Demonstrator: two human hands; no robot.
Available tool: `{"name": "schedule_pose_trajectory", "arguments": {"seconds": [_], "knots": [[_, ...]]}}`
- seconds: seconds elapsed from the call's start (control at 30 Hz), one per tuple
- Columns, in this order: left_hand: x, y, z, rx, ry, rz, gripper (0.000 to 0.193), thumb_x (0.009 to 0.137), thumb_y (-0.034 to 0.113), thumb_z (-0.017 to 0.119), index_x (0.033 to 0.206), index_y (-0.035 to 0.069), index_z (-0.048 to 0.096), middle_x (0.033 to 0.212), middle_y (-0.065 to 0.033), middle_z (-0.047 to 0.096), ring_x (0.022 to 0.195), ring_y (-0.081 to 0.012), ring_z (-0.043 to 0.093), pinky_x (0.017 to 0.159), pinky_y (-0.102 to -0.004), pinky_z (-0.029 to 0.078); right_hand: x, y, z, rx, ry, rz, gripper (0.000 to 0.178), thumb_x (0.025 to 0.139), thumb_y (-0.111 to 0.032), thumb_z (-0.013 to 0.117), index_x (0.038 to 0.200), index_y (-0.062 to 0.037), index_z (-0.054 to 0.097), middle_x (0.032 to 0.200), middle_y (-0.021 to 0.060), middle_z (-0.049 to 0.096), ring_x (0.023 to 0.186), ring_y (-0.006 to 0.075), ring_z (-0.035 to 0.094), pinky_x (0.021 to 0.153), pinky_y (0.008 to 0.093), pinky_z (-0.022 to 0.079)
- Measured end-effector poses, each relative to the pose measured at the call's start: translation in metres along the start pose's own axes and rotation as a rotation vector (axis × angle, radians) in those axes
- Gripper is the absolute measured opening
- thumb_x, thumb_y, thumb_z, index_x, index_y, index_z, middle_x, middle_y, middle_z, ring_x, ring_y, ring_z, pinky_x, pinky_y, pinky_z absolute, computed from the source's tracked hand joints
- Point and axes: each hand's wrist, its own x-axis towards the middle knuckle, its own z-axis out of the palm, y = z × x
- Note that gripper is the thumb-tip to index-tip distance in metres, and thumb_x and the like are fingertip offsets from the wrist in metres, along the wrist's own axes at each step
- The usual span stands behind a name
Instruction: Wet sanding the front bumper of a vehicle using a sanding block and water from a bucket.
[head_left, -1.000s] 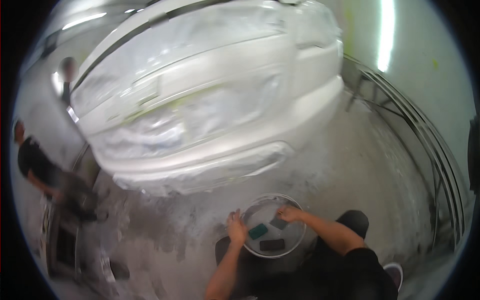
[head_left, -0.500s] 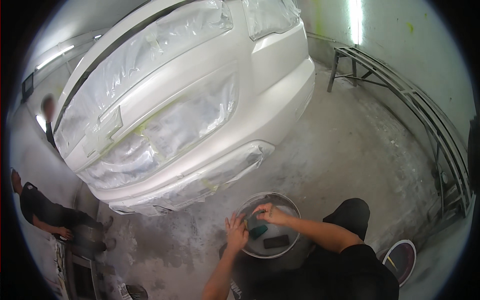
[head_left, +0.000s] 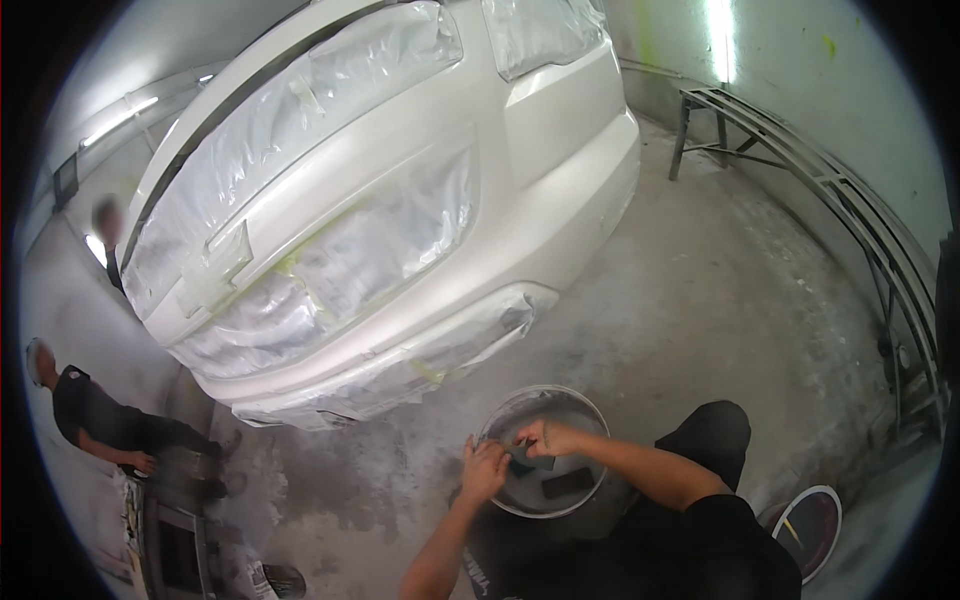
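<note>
Between my left hand [head_left: 484, 468] and my right hand [head_left: 550, 438] is a small, dark grey-green sheet [head_left: 540, 462] that looks like sandpaper. Both hands are closed, with the fingertips pinching its edges. They are above a round, pale-rimmed bucket [head_left: 604, 415] between my knees. Inside the bucket, a dark rectangular block [head_left: 568, 484] lies on the right side. Part of a dark green piece shows below the sheet, mostly covered by my fingers.
A white vehicle [head_left: 560, 160] masked with clear plastic film stands ahead. One person [head_left: 105, 420] leans at the far left, another farther back. A long metal rack [head_left: 800, 165] runs along the right wall. A second bucket [head_left: 838, 510] sits at lower right.
My hands have come closer together, and the sheet is now held between them. The right hand has lowered slightly. The whole view has shifted a little.
</note>
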Motion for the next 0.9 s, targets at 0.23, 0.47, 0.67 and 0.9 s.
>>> {"name": "schedule_pose_trajectory", "arguments": {"seconds": [0.23,0.47,0.67,0.9], "knots": [[0.001,0.013,-0.008,-0.023,-0.021,-0.004,0.025,0.099,0.021,0.07,0.12,0.007,0.07,0.124,-0.012,0.072,0.131,-0.032,0.062,0.125,-0.0649,0.029,-0.014,-0.024,0.016,-0.096,0.085,-0.02,0.041,0.101,-0.036,0.074,0.118,0.0023,0.075,0.096,0.0264,0.074,0.087,0.0343,0.074,0.081,0.0452,0.056],[0.013,0.025,-0.025,-0.117,0.156,-0.056,0.051,0.09,0.022,0.077,0.138,0.007,0.064,0.145,-0.0151,0.059,0.142,-0.0399,0.05,0.122,-0.0579,0.034,0.007,-0.11,-0.162,-0.694,0.662,0.064,0.045,0.111,-0.031,0.061,0.149,-0.0067,0.065,0.131,0.0178,0.075,0.119,0.0306,0.072,0.108,0.0405,0.053],[0.0,0.016,-0.03,-0.085,0.153,-0.12,0.055,0.088,0.02,0.078,0.14,0.008,0.064,0.147,-0.0164,0.058,0.143,-0.0404,0.05,0.121,-0.0558,0.037,0.087,-0.314,-0.349,-1.002,1.347,-0.757,0.029,0.097,0.0,0.057,0.121,-0.0047,0.073,0.116,0.0162,0.075,0.102,0.0399,0.072,0.089,0.0478,0.059],[0.006,0.016,-0.019,-0.098,0.068,-0.177,0.051,0.087,0.017,0.079,0.136,0.007,0.068,0.145,-0.0175,0.06,0.144,-0.0413,0.05,0.121,-0.0539,0.04,0.179,-0.299,-0.372,-1.23,1.378,-0.762,0.032,0.095,-0.004,0.062,0.125,-0.0048,0.071,0.125,0.0119,0.074,0.116,0.0351,0.068,0.097,0.0466,0.057]]}}
